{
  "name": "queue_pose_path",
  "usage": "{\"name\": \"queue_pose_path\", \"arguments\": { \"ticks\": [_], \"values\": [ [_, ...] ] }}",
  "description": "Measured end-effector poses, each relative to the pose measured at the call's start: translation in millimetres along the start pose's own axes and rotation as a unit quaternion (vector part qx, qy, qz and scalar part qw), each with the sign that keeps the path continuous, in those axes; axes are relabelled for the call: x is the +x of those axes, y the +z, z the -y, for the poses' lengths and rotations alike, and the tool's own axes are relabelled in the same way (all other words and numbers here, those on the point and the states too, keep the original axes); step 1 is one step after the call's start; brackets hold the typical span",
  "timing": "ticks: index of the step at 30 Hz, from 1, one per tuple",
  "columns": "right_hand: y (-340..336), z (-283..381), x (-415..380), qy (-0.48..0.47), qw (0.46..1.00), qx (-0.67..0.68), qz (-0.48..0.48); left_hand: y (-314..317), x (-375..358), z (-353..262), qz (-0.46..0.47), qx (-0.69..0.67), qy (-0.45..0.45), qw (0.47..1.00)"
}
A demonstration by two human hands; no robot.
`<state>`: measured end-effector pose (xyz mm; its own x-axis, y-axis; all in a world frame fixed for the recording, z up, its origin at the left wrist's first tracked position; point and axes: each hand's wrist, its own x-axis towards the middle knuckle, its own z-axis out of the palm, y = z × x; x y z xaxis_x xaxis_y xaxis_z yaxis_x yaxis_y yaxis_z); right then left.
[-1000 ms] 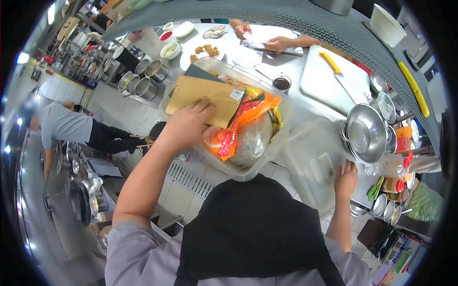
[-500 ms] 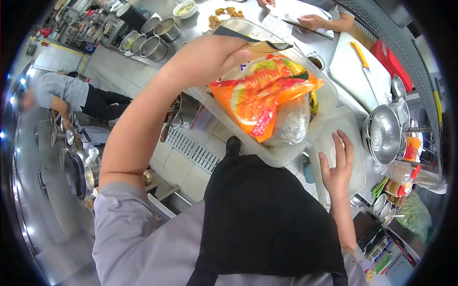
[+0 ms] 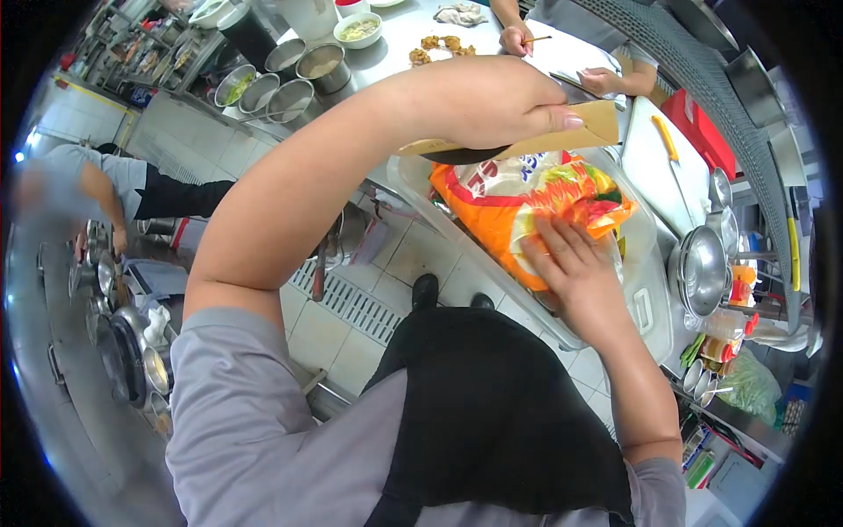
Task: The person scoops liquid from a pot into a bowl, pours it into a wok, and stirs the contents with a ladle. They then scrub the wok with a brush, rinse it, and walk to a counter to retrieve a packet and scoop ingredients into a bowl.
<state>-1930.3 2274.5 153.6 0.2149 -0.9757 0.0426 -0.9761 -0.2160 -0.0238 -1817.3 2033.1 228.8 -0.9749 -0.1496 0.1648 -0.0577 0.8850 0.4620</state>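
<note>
My left hand grips a flat brown-and-black packet, its thumb pressed over the brown side. The packet's exact kind does not show. Just below it, an orange, printed plastic bag lies in a clear plastic tub. My right hand rests on the bag with its fingers spread, palm down. The bag's near right part is hidden under that hand. Beside the tub, a translucent plastic lid or container is partly visible.
Across the counter, a co-worker's hand holds a thin stick-like pen or pencil. A yellow-handled knife lies on a white cutting board. Metal bowls stand at right, and pots at upper left. Another person works at far left.
My left hand has moved right with the packet, which now stretches across the tub's far side. My right hand has come from beside the tub onto the orange bag.
</note>
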Motion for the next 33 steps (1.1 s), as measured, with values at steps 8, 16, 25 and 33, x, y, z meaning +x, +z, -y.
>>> {"name": "queue_pose_path", "arguments": {
  "ticks": [8,16,25,33],
  "values": [
    [-46.6,-50.8,15.3,0.205,0.951,0.207,-0.104,19.2,4.4,6.2,0.063,-0.06,0.054,0.995],
    [-60.7,-68.9,34.2,0.266,0.903,0.309,-0.138,34.6,10.8,7.7,0.015,0.052,0.08,0.995],
    [-83.8,12.0,43.9,0.121,0.923,-0.022,-0.366,15.3,37.5,9.6,0.151,0.006,0.046,0.987],
    [29.3,6.8,102.4,0.022,0.971,0.235,0.038,17.0,47.0,17.6,0.149,-0.008,0.083,0.985]
  ]
}}
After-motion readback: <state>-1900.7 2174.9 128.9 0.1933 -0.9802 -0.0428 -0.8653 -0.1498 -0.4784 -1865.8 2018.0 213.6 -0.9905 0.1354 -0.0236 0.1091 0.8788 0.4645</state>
